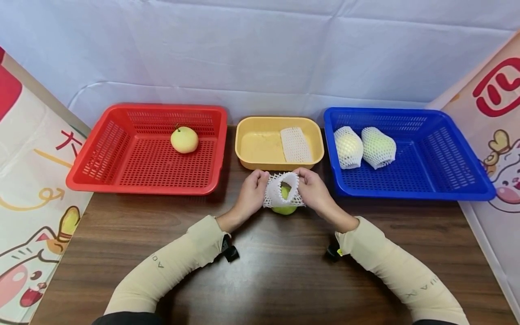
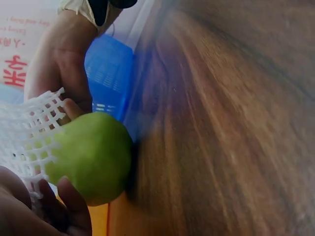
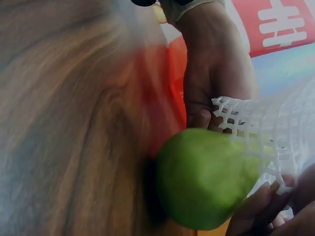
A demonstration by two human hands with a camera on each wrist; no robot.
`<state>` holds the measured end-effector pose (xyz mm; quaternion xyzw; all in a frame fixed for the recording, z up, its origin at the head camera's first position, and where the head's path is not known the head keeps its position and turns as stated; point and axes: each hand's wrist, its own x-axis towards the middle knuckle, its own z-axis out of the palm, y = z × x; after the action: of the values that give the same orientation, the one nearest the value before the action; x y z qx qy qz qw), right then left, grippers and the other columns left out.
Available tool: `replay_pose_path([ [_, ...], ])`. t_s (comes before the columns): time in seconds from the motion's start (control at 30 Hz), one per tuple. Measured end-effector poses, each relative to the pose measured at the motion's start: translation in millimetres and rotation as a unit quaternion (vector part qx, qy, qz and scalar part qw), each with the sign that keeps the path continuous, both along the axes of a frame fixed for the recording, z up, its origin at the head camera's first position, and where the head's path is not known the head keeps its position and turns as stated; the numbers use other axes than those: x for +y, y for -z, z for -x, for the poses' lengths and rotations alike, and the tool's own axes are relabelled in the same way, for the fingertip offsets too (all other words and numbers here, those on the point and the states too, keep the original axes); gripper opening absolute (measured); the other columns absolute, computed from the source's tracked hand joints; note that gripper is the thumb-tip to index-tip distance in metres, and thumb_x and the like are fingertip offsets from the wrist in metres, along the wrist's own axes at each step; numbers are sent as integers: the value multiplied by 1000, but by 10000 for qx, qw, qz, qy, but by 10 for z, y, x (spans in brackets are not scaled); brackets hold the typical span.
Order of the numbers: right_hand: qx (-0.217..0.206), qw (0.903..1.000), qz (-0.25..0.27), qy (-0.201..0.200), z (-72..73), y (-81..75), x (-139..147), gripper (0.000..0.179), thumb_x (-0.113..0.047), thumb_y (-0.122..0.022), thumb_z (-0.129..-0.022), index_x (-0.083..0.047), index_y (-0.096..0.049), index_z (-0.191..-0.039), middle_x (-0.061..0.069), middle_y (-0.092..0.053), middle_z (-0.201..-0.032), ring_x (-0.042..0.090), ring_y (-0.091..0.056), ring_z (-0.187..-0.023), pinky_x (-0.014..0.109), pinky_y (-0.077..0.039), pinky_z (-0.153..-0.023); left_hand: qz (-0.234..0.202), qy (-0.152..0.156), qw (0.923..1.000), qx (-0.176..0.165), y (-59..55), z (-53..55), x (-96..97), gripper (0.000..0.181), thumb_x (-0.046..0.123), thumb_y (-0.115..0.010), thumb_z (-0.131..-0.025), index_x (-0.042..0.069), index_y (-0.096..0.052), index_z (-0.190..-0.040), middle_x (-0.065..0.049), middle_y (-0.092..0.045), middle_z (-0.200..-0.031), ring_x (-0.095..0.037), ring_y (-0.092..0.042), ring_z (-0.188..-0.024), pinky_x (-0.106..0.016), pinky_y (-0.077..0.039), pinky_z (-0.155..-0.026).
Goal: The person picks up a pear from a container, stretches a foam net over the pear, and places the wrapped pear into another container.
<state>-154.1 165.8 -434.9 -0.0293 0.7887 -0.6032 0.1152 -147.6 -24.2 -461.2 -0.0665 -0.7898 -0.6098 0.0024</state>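
While a green fruit (image 1: 285,210) sits partly inside a foam net (image 1: 274,194) off the yellow tub's (image 1: 260,144) six o'clock, the left hand (image 1: 253,192) and right hand (image 1: 318,192) pinch the net at nine and three. Sleeves (image 1: 162,273) slanting from seven and five bear letters, "A" legible.

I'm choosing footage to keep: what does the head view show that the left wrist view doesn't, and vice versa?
Head view only: the red basket, a pear in it, two netted fruits in the blue basket, a spare net in the yellow tray.
Left wrist view only: the bare side of the green fruit close up, and small panel lettering.
Both: left hand and right hand holding the net partly over that fruit, plus the table and blue basket.
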Motion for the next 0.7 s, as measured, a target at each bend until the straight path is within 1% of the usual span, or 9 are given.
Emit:
replay_pose_path([
  [0.1, 14, 9998, -172, -50, 8, 31, 20, 14, 3, -50, -98, 9, -61, -105, 1, -66, -74, 7, -58, -61, 21, -49, -56, 283, 43, 9996, 1, 24, 11, 0, 25, 16, -50, -109, 0, -59, -92, 0, -47, -71, -14, -48, -67, -28, -42, -64],
  [0.17, 108, 9992, -365, -115, 15, 48, 28, 14, 4, -49, -96, 8, -61, -103, 1, -63, -70, 7, -56, -59, 20, -46, -54, 535, 47, 9985, 37, 40, 17, 2, 24, 16, -51, -108, 1, -60, -93, -1, -49, -72, -15, -49, -69, -28, -43, -66],
  [0.27, 323, 9961, -786, -242, 27, 68, 36, 14, 2, -50, -97, 6, -62, -102, -3, -56, -63, 7, -50, -54, 21, -40, -51, 1012, 64, 9948, 122, 60, 25, 8, 22, 18, -52, -108, 2, -61, -94, -2, -53, -74, -15, -51, -69, -29, -44, -66],
  [0.33, 486, 9925, -1075, -323, 38, 87, 44, 15, 1, -51, -97, 5, -64, -104, -4, -52, -60, 9, -49, -54, 22, -39, -51, 1331, 74, 9909, 177, 67, 25, 13, 22, 19, -53, -108, 3, -62, -95, -2, -55, -76, -16, -52, -70, -30, -45, -66],
  [0.43, 883, 9823, -1609, -360, 54, 127, 65, 15, 2, -51, -94, 1, -65, -101, -3, -50, -63, 15, -49, -60, 26, -39, -56, 1620, 91, 9865, 216, 64, 20, 15, 21, 21, -53, -108, 6, -61, -96, -2, -57, -76, -17, -53, -70, -32, -46, -66],
  [0.5, 1188, 9736, -1915, -360, 59, 157, 78, 13, 5, -51, -91, 0, -63, -96, -1, -49, -67, 19, -49, -66, 30, -40, -61, 1684, 86, 9854, 228, 58, 18, 18, 21, 23, -53, -108, 7, -61, -97, -1, -55, -76, -17, -53, -69, -32, -46, -65],
  [0.57, 1469, 9643, -2177, -345, 60, 182, 85, 11, 6, -50, -88, -1, -59, -89, 1, -48, -69, 22, -48, -69, 34, -40, -63, 1687, 88, 9853, 245, 56, 15, 20, 21, 23, -53, -108, 7, -61, -97, -1, -54, -74, -17, -52, -68, -32, -45, -64],
  [0.67, 1791, 9537, -2393, -334, 53, 212, 84, 9, 4, -52, -89, -2, -58, -89, 5, -51, -70, 25, -50, -68, 39, -43, -62, 1768, 111, 9837, 301, 60, 12, 27, 20, 21, -53, -108, 6, -60, -98, -1, -54, -75, -16, -52, -68, -31, -45, -64],
  [0.7, 1901, 9501, -2454, -323, 48, 218, 82, 8, 4, -53, -90, -2, -58, -90, 7, -55, -71, 26, -54, -69, 41, -45, -62, 1796, 131, 9831, 322, 62, 10, 30, 19, 21, -53, -108, 5, -60, -98, -1, -54, -76, -16, -52, -68, -31, -45, -64],
])
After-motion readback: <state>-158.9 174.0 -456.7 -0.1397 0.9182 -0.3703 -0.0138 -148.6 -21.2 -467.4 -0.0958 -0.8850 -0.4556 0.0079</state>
